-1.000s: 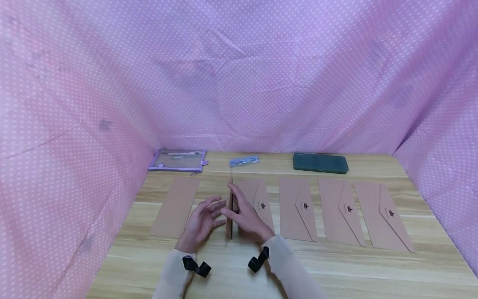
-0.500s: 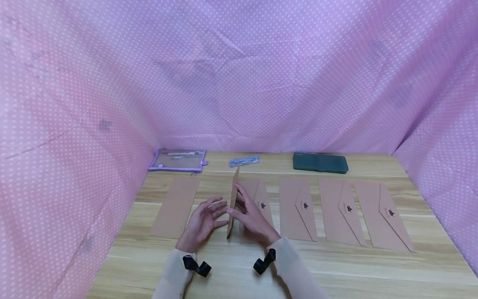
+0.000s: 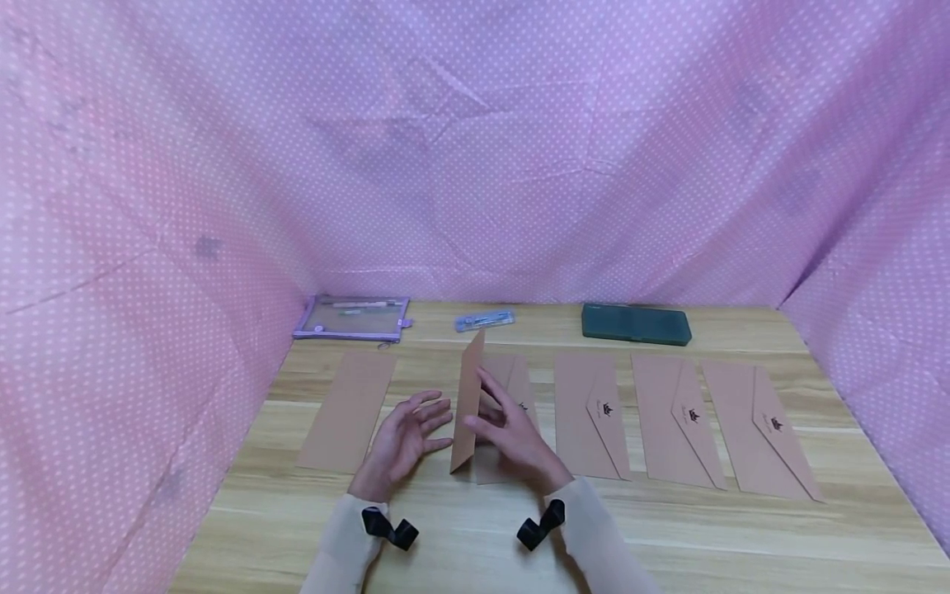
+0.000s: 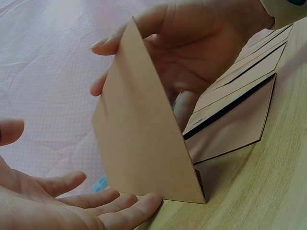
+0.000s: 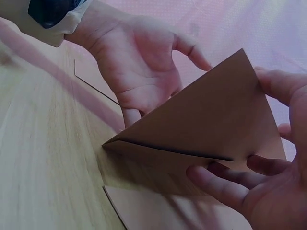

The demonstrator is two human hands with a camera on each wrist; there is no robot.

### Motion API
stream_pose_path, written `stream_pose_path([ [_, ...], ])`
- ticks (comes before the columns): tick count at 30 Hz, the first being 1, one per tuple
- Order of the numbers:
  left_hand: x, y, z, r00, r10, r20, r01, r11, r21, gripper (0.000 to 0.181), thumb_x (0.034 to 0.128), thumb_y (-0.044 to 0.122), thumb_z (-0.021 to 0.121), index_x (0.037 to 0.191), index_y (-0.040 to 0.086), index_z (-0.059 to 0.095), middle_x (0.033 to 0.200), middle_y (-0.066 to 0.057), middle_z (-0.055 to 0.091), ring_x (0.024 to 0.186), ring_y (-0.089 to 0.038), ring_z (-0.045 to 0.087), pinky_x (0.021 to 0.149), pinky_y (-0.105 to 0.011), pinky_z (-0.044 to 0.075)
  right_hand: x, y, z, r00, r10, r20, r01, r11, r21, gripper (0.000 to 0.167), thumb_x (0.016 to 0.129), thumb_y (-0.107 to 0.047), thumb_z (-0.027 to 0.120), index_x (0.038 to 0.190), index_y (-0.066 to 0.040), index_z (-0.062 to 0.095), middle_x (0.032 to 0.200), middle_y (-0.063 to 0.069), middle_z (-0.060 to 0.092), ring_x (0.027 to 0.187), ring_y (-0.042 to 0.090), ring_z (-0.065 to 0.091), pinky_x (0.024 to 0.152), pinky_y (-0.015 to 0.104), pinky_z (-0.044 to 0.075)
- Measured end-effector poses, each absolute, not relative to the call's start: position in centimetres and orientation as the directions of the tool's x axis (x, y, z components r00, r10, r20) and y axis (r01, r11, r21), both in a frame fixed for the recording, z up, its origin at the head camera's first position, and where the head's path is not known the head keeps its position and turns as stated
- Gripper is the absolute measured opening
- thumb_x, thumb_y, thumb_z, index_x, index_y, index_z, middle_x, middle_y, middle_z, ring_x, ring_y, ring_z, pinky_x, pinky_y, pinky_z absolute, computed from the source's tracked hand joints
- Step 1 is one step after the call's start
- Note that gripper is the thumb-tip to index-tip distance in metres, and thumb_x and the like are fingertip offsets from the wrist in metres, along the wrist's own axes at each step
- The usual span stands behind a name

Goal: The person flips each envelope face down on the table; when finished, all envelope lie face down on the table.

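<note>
A brown kraft envelope stands on its long edge in the head view, its top leaning right. My right hand holds it from the right, with fingertips against the flap side, as the right wrist view shows. To the left, my left hand lies palm inward with relaxed fingers. In the left wrist view its lower fingers reach the envelope's bottom edge on the table. Partly behind my right hand lies another envelope, flap side up. A plain-side-up envelope lies left of my left hand.
Further right, several crown-printed envelopes lie in a row. Along the back of the wooden table are a purple-edged mesh pouch, a small blue packet and a dark green case. Pink dotted cloth hangs around.
The envelope has gone from upright to leaning right, showing more of its plain side. My right hand has moved right with it; the left hand has stayed put.
</note>
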State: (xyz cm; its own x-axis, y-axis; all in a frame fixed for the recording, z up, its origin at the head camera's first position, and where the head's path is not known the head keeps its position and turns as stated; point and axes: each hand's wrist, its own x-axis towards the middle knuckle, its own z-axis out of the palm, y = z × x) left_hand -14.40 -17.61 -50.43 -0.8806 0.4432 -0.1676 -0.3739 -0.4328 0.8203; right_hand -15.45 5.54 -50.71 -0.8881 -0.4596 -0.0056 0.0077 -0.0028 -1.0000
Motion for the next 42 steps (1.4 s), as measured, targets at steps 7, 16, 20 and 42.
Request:
stream_pose_path([
  [7, -14.4, -17.5, -50.5, -0.889, 0.418, -0.188, -0.371, -0.412, 0.832, 0.041, 0.1090, 0.027, 0.020, 0.132, 0.015, 0.051, 0.133, -0.002, 0.058, 0.130, -0.024, 0.050, 0.103, -0.048, 0.050, -15.3, 6.3, -50.7, -0.884, -0.467, -0.003, 0.034, -0.058, -0.998, 0.075, 0.100, -0.018, 0.061, 0.161, -0.026, 0.018, 0.168, 0.014, 0.018, 0.143, 0.046, 0.041, 0.095, 0.048, 0.057],
  [16, -14.4, -17.7, -50.6, -0.882, 0.443, -0.164, -0.366, -0.422, 0.830, 0.041, 0.1096, 0.027, 0.020, 0.132, 0.015, 0.051, 0.130, 0.000, 0.060, 0.130, -0.023, 0.051, 0.103, -0.047, 0.050, -15.1, 7.2, -50.5, -0.904, -0.427, -0.029, 0.067, -0.075, -0.995, 0.072, 0.098, -0.010, 0.062, 0.159, -0.015, 0.025, 0.162, 0.026, 0.028, 0.135, 0.051, 0.048, 0.096, 0.050, 0.056],
  [20, -14.4, -17.6, -50.5, -0.892, 0.420, -0.167, -0.349, -0.404, 0.846, 0.040, 0.1094, 0.026, 0.021, 0.135, 0.011, 0.048, 0.132, -0.002, 0.061, 0.131, -0.025, 0.051, 0.103, -0.049, 0.049, -15.1, 7.3, -50.6, -0.937, -0.343, -0.064, 0.085, -0.046, -0.995, 0.069, 0.093, 0.001, 0.060, 0.156, -0.009, 0.031, 0.156, 0.028, 0.037, 0.130, 0.049, 0.054, 0.095, 0.049, 0.057],
  [42, -13.6, -16.4, -51.3, -0.955, 0.152, -0.254, -0.278, -0.166, 0.946, 0.060, 0.0847, -0.013, 0.059, 0.141, -0.007, 0.040, 0.137, -0.024, 0.055, 0.100, -0.010, 0.065, 0.078, -0.023, 0.057, -15.5, 6.3, -50.9, -0.982, -0.171, -0.082, 0.098, -0.090, -0.991, 0.070, 0.088, 0.012, 0.055, 0.153, 0.000, 0.034, 0.154, 0.026, 0.043, 0.132, 0.038, 0.055, 0.102, 0.041, 0.052],
])
